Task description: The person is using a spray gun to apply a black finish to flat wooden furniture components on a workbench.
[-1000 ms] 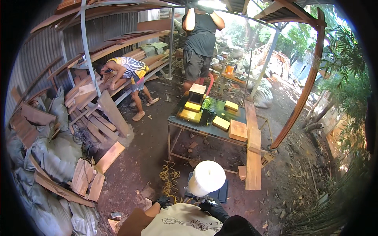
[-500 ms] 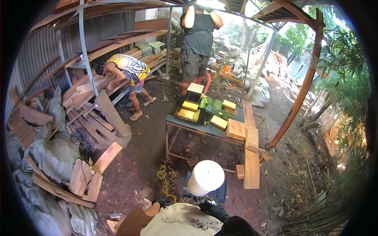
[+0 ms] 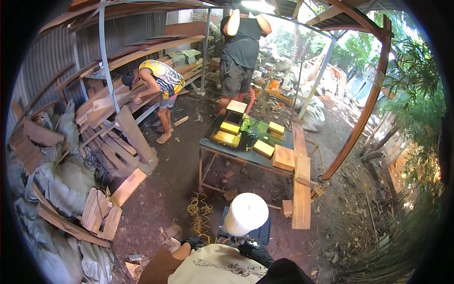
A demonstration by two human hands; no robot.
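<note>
My left hand (image 3: 193, 242), in a black glove, is low beside yellow coiled hoses (image 3: 200, 217); its fingers are too small and hidden to read. My right hand (image 3: 248, 249), also gloved, grips a silver metal tool (image 3: 252, 242), perhaps a spray gun. Just beyond both hands, a white bucket (image 3: 247, 213) stands over a dark blue panel (image 3: 263, 232). Farther forward, a metal table (image 3: 213, 145) carries yellow blocks (image 3: 263, 148), a plain wooden block (image 3: 283, 157) and a dark box with a pale top (image 3: 235, 113). A long board (image 3: 301, 213) lies along its right end.
A person (image 3: 161, 83) bends over stacked planks at left; another person (image 3: 239, 47) stands behind the table with raised arms. Wood offcuts (image 3: 94, 210) and grey sacks (image 3: 47, 251) lie near left. Posts (image 3: 357, 137) and plants (image 3: 406, 109) line the right.
The bending person at left has drawn their feet closer together and shifted stance a little. The standing person's arms have shifted slightly. My hands look about the same.
</note>
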